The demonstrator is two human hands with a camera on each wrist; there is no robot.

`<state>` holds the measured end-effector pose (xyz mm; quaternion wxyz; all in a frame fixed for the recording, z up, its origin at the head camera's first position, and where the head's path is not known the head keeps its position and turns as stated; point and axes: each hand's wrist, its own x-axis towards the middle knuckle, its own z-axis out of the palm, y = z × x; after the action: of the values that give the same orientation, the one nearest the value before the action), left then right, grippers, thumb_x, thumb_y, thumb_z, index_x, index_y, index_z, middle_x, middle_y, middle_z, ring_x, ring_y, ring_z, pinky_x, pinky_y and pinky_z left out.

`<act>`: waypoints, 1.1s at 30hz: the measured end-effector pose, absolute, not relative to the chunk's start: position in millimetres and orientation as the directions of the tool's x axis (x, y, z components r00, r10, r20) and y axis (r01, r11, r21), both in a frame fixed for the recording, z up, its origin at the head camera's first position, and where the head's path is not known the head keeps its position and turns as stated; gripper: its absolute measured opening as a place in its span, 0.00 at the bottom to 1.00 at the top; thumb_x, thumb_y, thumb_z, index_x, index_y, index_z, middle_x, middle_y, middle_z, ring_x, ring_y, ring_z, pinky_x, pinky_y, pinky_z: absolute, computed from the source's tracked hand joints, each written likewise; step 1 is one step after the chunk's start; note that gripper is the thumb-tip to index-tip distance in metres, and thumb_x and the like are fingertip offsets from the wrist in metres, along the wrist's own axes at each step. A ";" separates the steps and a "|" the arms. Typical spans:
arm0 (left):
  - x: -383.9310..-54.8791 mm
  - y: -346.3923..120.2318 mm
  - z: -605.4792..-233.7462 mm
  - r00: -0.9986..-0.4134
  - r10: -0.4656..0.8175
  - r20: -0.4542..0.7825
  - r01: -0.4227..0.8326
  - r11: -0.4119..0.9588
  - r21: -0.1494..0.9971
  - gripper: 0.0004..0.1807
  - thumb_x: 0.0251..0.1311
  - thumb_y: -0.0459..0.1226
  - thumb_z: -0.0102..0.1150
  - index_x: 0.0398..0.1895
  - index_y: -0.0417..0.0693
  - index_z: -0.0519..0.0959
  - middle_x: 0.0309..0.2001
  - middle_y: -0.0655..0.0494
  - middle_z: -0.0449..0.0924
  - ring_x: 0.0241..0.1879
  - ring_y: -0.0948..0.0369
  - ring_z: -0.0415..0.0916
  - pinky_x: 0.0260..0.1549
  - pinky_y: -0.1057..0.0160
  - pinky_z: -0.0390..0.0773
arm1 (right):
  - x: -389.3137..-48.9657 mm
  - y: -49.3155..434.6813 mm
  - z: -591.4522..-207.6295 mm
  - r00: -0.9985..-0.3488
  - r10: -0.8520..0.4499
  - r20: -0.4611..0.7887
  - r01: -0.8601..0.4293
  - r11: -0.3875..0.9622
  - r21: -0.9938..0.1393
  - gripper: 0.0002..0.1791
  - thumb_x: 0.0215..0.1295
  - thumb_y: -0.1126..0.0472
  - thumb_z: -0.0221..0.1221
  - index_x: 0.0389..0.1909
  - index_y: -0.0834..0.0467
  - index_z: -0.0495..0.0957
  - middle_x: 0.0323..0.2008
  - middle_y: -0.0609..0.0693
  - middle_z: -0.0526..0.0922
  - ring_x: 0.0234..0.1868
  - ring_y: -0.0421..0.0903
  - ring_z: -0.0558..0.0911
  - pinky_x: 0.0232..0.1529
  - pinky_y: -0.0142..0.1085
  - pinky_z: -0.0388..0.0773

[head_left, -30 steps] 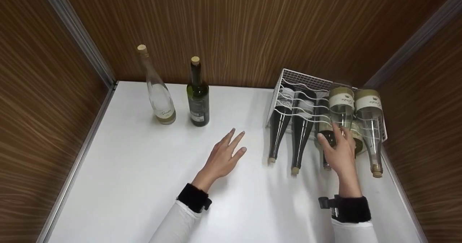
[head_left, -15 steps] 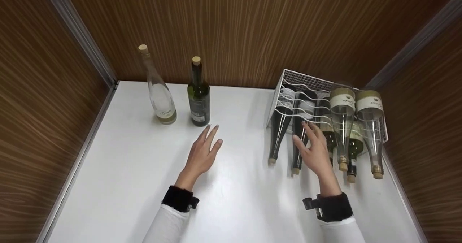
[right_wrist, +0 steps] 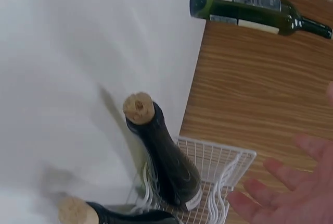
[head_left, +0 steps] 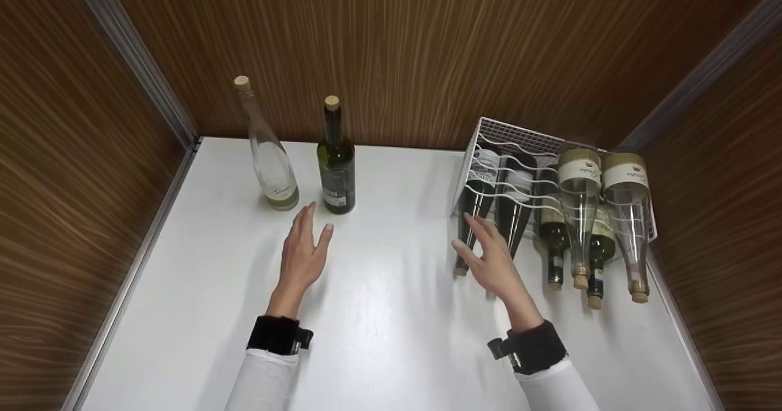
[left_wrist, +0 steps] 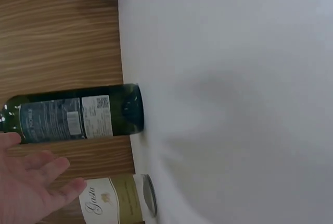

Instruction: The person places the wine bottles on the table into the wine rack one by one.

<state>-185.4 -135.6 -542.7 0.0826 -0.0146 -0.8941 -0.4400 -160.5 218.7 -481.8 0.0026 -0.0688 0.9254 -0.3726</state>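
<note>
My left hand [head_left: 301, 258] is in the air with its fingers extended, just in front of two upright corked bottles. Of these, the clear bottle [head_left: 273, 170] with a white and gold label stands left, and the green wine bottle [head_left: 337, 176] stands right. In the left wrist view that green bottle [left_wrist: 78, 113] lies beyond the fingertips. My right hand [head_left: 493, 265], spread and holding nothing, hovers over the dark bottles [head_left: 479, 203] at the left of the white wire rack [head_left: 519, 131]. It partly covers the second dark bottle [head_left: 518, 206]. Their corks [right_wrist: 138, 108] face the right wrist camera.
The rack's right side bears two clear bottles [head_left: 627, 206] on top, necks toward me, with green bottles [head_left: 555, 243] below them. Wood-grain panels [head_left: 391, 57] close off the back and both sides of the white table [head_left: 379, 338].
Both hands have moved left. The right hand has come away from a clear bottle on the rack, and the left hand has come closer to the standing bottles.
</note>
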 end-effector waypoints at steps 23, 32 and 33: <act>-234.6 -199.1 -521.8 -0.942 -0.305 0.140 0.005 0.404 0.915 0.44 0.69 0.49 0.54 0.78 0.46 0.43 0.72 0.39 0.49 0.72 0.46 0.48 0.68 0.44 0.53 | -167.8 172.4 -512.6 -0.964 -0.235 -0.127 -0.023 0.546 -0.837 0.35 0.74 0.42 0.51 0.75 0.53 0.59 0.72 0.60 0.59 0.72 0.59 0.58 0.68 0.56 0.58; -256.1 -207.2 -502.7 -0.931 -0.340 0.137 -0.021 0.421 0.907 0.46 0.68 0.52 0.55 0.78 0.46 0.42 0.73 0.37 0.47 0.73 0.45 0.47 0.68 0.45 0.53 | -168.1 161.7 -513.4 -0.950 -0.260 -0.171 0.014 0.511 -0.860 0.34 0.74 0.40 0.48 0.75 0.50 0.59 0.72 0.55 0.61 0.70 0.59 0.62 0.67 0.58 0.57; -258.4 -207.6 -500.7 -0.930 -0.342 0.133 -0.024 0.417 0.909 0.46 0.68 0.52 0.55 0.78 0.46 0.42 0.73 0.37 0.47 0.73 0.45 0.46 0.68 0.45 0.53 | -167.8 161.0 -513.0 -0.948 -0.263 -0.178 0.024 0.499 -0.866 0.34 0.74 0.40 0.48 0.75 0.50 0.60 0.72 0.54 0.61 0.70 0.59 0.61 0.67 0.58 0.57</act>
<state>-258.4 -207.6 -500.7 0.1509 0.1105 -0.8281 -0.5284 -167.8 161.0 -513.0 0.1447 -0.0699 0.8535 -0.4957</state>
